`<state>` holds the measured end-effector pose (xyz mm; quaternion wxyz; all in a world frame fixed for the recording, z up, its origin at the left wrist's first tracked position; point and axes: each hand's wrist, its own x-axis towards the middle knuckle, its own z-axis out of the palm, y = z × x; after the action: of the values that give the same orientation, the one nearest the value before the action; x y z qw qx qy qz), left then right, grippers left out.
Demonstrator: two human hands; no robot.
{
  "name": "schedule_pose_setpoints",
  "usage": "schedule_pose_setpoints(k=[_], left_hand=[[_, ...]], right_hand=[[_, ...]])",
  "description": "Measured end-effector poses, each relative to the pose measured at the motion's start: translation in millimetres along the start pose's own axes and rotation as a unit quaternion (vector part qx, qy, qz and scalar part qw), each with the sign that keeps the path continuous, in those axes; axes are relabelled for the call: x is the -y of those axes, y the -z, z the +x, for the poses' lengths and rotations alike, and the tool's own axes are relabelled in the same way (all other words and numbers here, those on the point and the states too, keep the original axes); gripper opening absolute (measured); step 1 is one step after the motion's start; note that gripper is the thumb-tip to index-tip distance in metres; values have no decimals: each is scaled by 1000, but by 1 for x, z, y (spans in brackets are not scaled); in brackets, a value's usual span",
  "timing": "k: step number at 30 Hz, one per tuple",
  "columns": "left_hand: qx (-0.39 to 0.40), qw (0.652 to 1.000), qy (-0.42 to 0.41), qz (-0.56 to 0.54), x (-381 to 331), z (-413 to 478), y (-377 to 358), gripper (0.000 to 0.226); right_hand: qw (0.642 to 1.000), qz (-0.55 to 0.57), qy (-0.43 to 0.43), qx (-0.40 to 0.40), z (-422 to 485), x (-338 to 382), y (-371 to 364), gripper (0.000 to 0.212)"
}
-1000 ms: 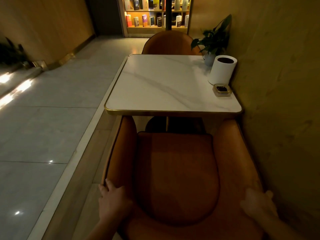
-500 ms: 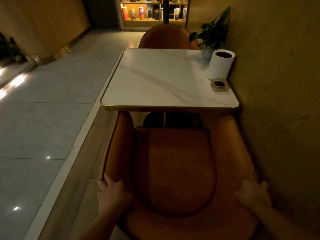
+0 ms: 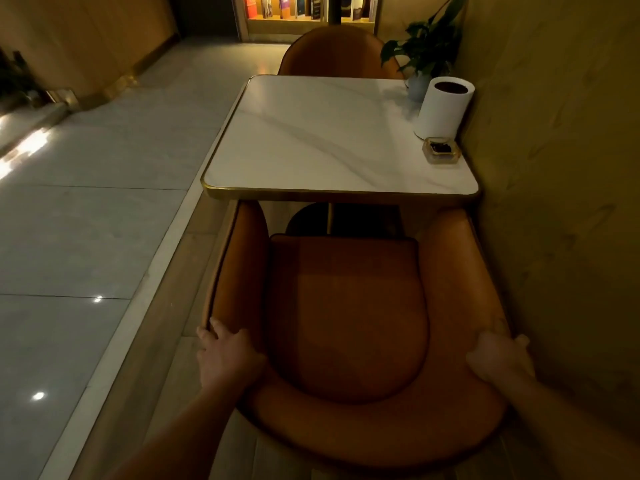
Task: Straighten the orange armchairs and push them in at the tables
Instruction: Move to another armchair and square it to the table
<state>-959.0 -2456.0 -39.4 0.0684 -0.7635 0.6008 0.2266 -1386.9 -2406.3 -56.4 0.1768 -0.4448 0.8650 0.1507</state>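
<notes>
- Where the table point(image 3: 311, 143) meets the wall on its right side, seen from the head camera, a white cylindrical container point(image 3: 445, 112) stands upright. Its open top shows only a dark inside, and I cannot tell what it holds.
- Just in front of the container, near the table's edge, sits a small square dish point(image 3: 441, 152) with something dark in its hollow, too small to name.
- Behind the container stands a pale pot point(image 3: 417, 87) with a green leafy plant point(image 3: 427, 46) growing from it.
- At the far end of the room, a lit bookshelf point(image 3: 304, 10) carries upright books.
- The left hand point(image 3: 225, 355) grips the rear left rim of the near armchair point(image 3: 346, 306), fingers folded over the top edge.
- The right hand point(image 3: 498, 355) grips the rear right rim, fingers wrapped inward over the edge and thumb on the outer side.
- The near armchair faces the table squarely. Its arm fronts reach under the table's near edge, its seat cushion lies just short of that edge, and its right side is close to the wall.
- The far armchair point(image 3: 337, 51) stands at the opposite side, its back rising above the tabletop.
</notes>
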Motion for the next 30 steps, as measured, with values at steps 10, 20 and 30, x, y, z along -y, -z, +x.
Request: schedule_pose_setpoints(k=[10, 20, 30], left_hand=[[-19, 998, -41, 47, -5, -13, 14, 79], [-20, 996, -81, 34, -8, -62, 51, 80], [-63, 995, -81, -16, 7, -113, 93, 80]], right_hand=[[997, -14, 68, -40, -25, 2, 25, 79], [983, 26, 165, -81, -93, 35, 53, 81], [968, 99, 222, -58, -147, 81, 85, 78]])
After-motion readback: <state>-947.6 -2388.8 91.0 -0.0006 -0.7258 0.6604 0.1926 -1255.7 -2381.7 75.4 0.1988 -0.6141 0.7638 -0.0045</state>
